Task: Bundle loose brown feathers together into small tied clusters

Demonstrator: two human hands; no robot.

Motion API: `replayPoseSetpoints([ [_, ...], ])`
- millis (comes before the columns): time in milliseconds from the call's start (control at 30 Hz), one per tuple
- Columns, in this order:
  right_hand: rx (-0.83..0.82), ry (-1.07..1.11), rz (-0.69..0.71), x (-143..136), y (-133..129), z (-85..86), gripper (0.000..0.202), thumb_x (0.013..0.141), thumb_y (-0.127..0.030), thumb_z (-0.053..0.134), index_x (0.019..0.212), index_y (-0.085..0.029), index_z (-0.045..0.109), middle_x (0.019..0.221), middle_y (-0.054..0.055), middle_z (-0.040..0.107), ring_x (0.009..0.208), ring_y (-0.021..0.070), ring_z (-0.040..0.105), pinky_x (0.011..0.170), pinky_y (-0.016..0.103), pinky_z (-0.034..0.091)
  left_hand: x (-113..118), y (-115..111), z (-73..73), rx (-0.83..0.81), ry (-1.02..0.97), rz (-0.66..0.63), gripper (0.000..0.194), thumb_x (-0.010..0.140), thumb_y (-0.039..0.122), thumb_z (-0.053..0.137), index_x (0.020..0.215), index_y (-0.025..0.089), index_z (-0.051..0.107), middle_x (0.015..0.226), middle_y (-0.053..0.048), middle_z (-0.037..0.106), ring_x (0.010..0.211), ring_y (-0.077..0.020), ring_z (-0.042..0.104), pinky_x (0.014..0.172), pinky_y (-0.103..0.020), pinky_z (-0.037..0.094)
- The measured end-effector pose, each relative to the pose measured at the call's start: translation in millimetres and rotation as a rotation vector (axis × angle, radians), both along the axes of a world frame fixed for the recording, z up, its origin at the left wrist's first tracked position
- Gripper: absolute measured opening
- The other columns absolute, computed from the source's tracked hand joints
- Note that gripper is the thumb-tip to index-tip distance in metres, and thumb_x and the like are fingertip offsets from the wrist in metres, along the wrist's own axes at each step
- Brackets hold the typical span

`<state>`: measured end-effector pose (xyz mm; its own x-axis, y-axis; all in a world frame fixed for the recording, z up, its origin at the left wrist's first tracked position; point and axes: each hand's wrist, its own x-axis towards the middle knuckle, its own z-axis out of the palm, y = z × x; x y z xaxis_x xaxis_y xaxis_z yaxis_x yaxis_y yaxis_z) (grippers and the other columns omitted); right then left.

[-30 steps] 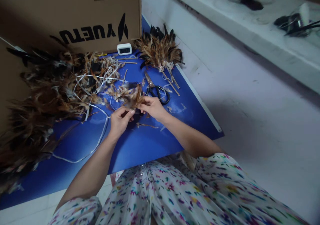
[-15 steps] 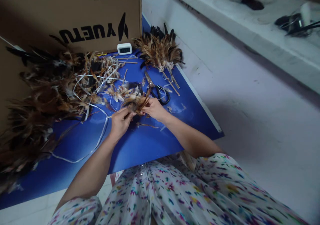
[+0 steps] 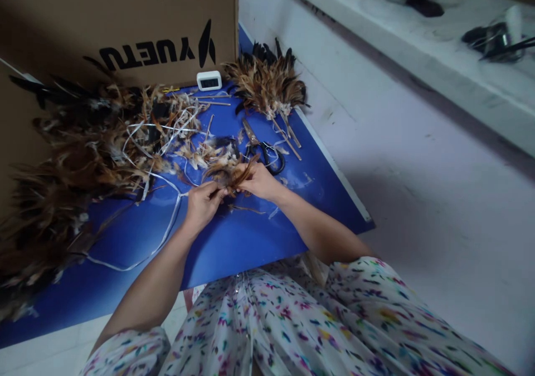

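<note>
A small bunch of brown feathers (image 3: 223, 174) is held between my two hands, just above the blue table. My left hand (image 3: 203, 204) pinches its near left side with thumb and fingers. On the right side, my right hand (image 3: 259, 182) has its fingers closed on the same feathers. The quills and fingertips are partly hidden in the bunch. Black-handled scissors (image 3: 267, 152) lie just beyond my right hand, blades pointing away. Loose pale and brown feathers (image 3: 200, 154) lie right behind the bunch, and white ribbon (image 3: 171, 220) loops across the table to the left of my hands.
A large feather heap (image 3: 83, 153) covers the table's left side. Finished-looking feather bundles on sticks (image 3: 270, 83) lie at the back right. A white digital clock (image 3: 209, 81) stands before a cardboard box (image 3: 159, 19). A wall and ledge (image 3: 401, 42) border the right.
My right hand has shifted very slightly, and the feather tips beside it now lean a little more to the right. My left hand keeps its pinch on the bunch.
</note>
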<state>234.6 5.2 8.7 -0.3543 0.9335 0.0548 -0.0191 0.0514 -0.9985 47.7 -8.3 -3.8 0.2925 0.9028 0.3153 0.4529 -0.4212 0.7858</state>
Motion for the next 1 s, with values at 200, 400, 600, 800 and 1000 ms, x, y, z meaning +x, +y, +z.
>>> replayPoseSetpoints([
  [200, 0.016, 0.009, 0.053, 5, 1, 0.8, 0.005, 0.069, -0.017, 0.063, 0.070, -0.018, 0.059, 0.056, -0.005, 0.056, 0.051, 0.0079, 0.051, 0.049, 0.020, 0.041, 1, 0, -0.2, -0.024, -0.018, -0.018, 0.030, 0.082, 0.042, 0.066, 0.061, 0.021, 0.065, 0.053, 0.000, 0.058, 0.051, -0.0143, 0.051, 0.058, -0.025, 0.039],
  [400, -0.016, -0.004, 0.062, 6, 2, 1.8, 0.017, 0.066, -0.023, 0.073, 0.064, -0.019, 0.057, 0.056, -0.005, 0.055, 0.051, 0.0082, 0.049, 0.050, 0.022, 0.042, 0, 0, -1.7, -0.048, 0.018, 0.000, 0.027, 0.080, 0.034, 0.064, 0.057, 0.021, 0.062, 0.052, 0.000, 0.057, 0.051, -0.0141, 0.051, 0.057, -0.025, 0.038],
  [600, -0.027, -0.065, 0.059, 7, 1, 1.2, 0.009, 0.064, -0.015, 0.069, 0.067, -0.017, 0.060, 0.056, -0.006, 0.054, 0.053, 0.0077, 0.046, 0.048, 0.020, 0.036, 0, 0, -1.5, -0.049, 0.028, -0.008, 0.023, 0.079, 0.026, 0.063, 0.057, 0.021, 0.060, 0.052, 0.001, 0.057, 0.051, -0.0141, 0.051, 0.058, -0.025, 0.038],
  [800, 0.019, -0.083, 0.091, 10, 4, -0.1, 0.009, 0.064, -0.013, 0.068, 0.067, -0.016, 0.061, 0.060, -0.006, 0.053, 0.058, 0.0082, 0.047, 0.053, 0.020, 0.038, 0, 0, -1.6, -0.028, 0.031, -0.025, 0.023, 0.077, 0.021, 0.064, 0.055, 0.020, 0.058, 0.051, 0.001, 0.053, 0.052, -0.0143, 0.050, 0.059, -0.025, 0.038],
  [1000, 0.044, -0.114, 0.107, 11, 4, -0.5, 0.013, 0.066, -0.017, 0.072, 0.067, -0.016, 0.059, 0.061, -0.006, 0.051, 0.059, 0.0086, 0.046, 0.055, 0.022, 0.037, 1, 0, -1.5, -0.041, 0.048, -0.024, 0.021, 0.077, 0.019, 0.065, 0.056, 0.021, 0.059, 0.051, 0.001, 0.053, 0.053, -0.0149, 0.051, 0.059, -0.025, 0.039],
])
